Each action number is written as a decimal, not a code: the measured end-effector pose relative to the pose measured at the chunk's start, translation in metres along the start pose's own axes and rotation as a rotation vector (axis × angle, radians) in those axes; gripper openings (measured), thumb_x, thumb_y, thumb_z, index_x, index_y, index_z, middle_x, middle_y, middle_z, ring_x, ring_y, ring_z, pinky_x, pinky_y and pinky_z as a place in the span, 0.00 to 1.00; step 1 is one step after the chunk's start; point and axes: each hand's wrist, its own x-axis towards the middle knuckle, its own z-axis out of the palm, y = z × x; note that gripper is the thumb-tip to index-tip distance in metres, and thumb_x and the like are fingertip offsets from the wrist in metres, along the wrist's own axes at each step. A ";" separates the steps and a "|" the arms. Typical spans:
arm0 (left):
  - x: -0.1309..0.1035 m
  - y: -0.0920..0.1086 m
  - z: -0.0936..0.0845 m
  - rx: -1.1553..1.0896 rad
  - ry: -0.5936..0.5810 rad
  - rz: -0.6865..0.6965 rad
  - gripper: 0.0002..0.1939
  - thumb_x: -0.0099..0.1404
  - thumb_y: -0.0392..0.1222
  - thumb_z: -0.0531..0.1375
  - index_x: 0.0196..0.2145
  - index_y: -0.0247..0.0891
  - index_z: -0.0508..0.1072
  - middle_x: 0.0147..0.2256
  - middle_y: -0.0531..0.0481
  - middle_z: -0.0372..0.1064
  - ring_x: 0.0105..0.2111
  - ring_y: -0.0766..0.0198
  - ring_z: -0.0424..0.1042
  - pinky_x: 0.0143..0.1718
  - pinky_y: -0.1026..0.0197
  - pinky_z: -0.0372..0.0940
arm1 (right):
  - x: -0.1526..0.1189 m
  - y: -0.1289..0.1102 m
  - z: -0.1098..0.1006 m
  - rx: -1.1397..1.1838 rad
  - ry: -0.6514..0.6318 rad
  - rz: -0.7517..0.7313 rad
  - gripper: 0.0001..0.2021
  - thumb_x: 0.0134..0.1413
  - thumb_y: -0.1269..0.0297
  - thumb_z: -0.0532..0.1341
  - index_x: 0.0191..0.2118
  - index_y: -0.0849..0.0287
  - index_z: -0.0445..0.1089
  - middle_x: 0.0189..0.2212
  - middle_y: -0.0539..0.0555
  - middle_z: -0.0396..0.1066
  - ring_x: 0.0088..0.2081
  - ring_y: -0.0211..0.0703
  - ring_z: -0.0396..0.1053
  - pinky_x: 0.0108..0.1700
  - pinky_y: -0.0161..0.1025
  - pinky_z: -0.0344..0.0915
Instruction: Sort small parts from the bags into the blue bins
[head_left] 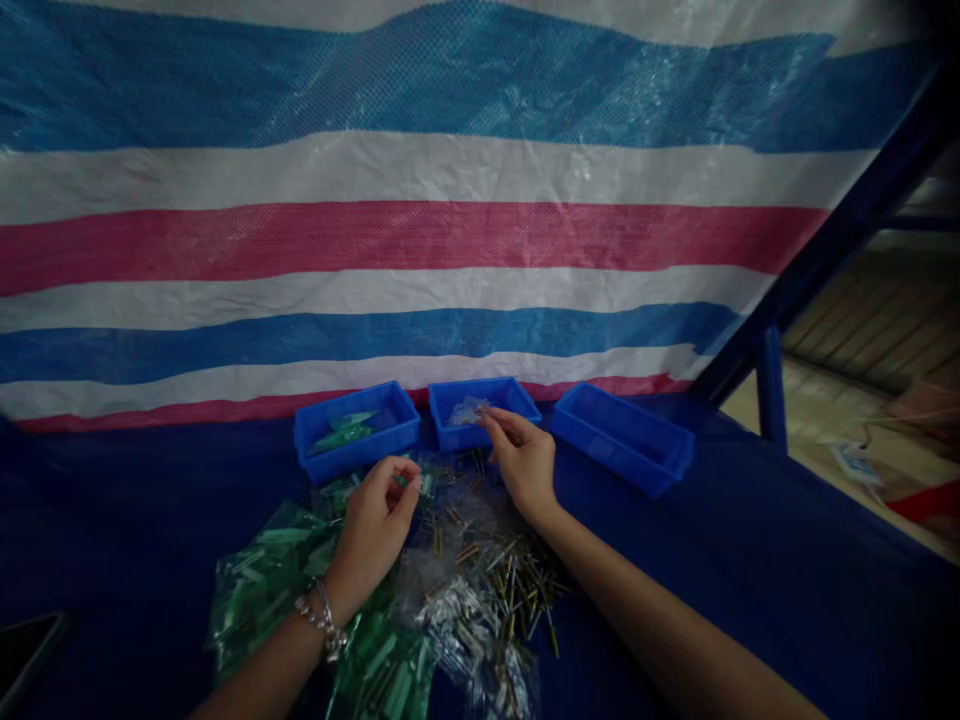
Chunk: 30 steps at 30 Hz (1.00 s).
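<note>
Head view: dimly lit, looking forward and down across a dark blue worktop (pixel 135 530).
Right hand (pixel 525 460): reaching over the near edge of the middle blue bin (pixel 459 438); thumb and fingertips drawn together right at some clear plastic (pixel 466 411); cannot tell whether pinching it or only touching.
Clear plastic: inside the middle bin, toward its left half; crumpled and see-through.
Left hand (pixel 379 510): above the heap, just in front of the left blue bin (pixel 364 455); fingers curled toward the thumb, tips close together; cannot tell whether pinching a small piece.
Wrist: circled by a silvery bracelet (pixel 319 610) on the left arm.
Left bin contents: green pieces (pixel 343 432), lying flat.
Right blue bin (pixel 622 462): set at an angle, well apart from both hands.
Heap, left side: green packets (pixel 262 565), overlapping, partly under the left forearm.
Heap, right side: loose thin metal rods (pixel 525 580), gold and silver in colour, scattered between the forearms; silvery packets (pixel 457 615) just beside them.
Backdrop: striped sheeting (pixel 420 235) in blue, white and red; behind all three bins.
</note>
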 end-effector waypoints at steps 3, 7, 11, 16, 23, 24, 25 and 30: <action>-0.001 0.001 0.001 -0.004 0.004 0.005 0.05 0.57 0.39 0.53 0.30 0.37 0.66 0.19 0.57 0.59 0.20 0.67 0.61 0.20 0.67 0.55 | 0.001 -0.002 -0.001 -0.043 -0.122 0.008 0.16 0.52 0.59 0.52 0.43 0.62 0.67 0.33 0.56 0.72 0.17 0.36 0.65 0.20 0.34 0.63; -0.001 -0.001 0.001 -0.008 0.000 0.013 0.04 0.57 0.39 0.53 0.30 0.37 0.65 0.19 0.57 0.59 0.20 0.68 0.61 0.20 0.67 0.55 | 0.000 -0.006 -0.002 -0.277 -0.215 -0.089 0.17 0.55 0.62 0.49 0.48 0.60 0.63 0.33 0.56 0.73 0.20 0.38 0.67 0.27 0.37 0.65; -0.001 -0.001 0.002 -0.004 0.002 0.023 0.04 0.57 0.38 0.53 0.30 0.37 0.66 0.18 0.57 0.58 0.19 0.68 0.61 0.20 0.67 0.55 | -0.003 -0.011 -0.002 -0.558 -0.228 -0.179 0.19 0.55 0.64 0.49 0.53 0.58 0.58 0.40 0.58 0.70 0.33 0.47 0.70 0.37 0.43 0.64; -0.002 0.001 0.002 0.003 -0.011 0.031 0.04 0.57 0.38 0.53 0.31 0.37 0.65 0.19 0.57 0.57 0.20 0.67 0.61 0.21 0.67 0.55 | -0.010 -0.016 -0.001 -0.636 -0.240 -0.292 0.20 0.55 0.65 0.49 0.54 0.56 0.53 0.51 0.58 0.59 0.46 0.49 0.63 0.43 0.43 0.63; -0.001 -0.003 0.001 -0.061 0.012 0.034 0.04 0.57 0.37 0.52 0.31 0.37 0.65 0.21 0.55 0.60 0.21 0.67 0.62 0.21 0.67 0.57 | -0.014 -0.027 -0.002 -0.425 -0.453 -0.408 0.12 0.54 0.66 0.51 0.44 0.59 0.62 0.37 0.55 0.63 0.35 0.40 0.65 0.36 0.37 0.63; -0.001 -0.004 0.001 -0.080 0.029 0.033 0.04 0.57 0.37 0.52 0.31 0.37 0.65 0.22 0.55 0.61 0.21 0.67 0.62 0.21 0.67 0.57 | -0.015 -0.030 -0.002 -0.399 -0.542 -0.415 0.11 0.53 0.65 0.52 0.42 0.58 0.64 0.35 0.54 0.64 0.33 0.39 0.64 0.35 0.36 0.62; -0.001 -0.004 0.000 -0.098 0.048 0.032 0.03 0.57 0.37 0.52 0.30 0.37 0.65 0.22 0.55 0.61 0.21 0.68 0.62 0.22 0.67 0.58 | -0.016 -0.033 -0.002 -0.387 -0.621 -0.415 0.10 0.53 0.63 0.54 0.40 0.58 0.65 0.33 0.53 0.64 0.31 0.38 0.64 0.33 0.35 0.62; -0.001 -0.004 -0.001 -0.146 0.149 0.021 0.03 0.58 0.39 0.53 0.30 0.37 0.63 0.23 0.56 0.59 0.20 0.69 0.59 0.21 0.67 0.57 | -0.021 -0.043 -0.002 -0.392 -0.850 -0.434 0.14 0.49 0.57 0.57 0.40 0.57 0.67 0.34 0.52 0.64 0.31 0.37 0.64 0.34 0.35 0.60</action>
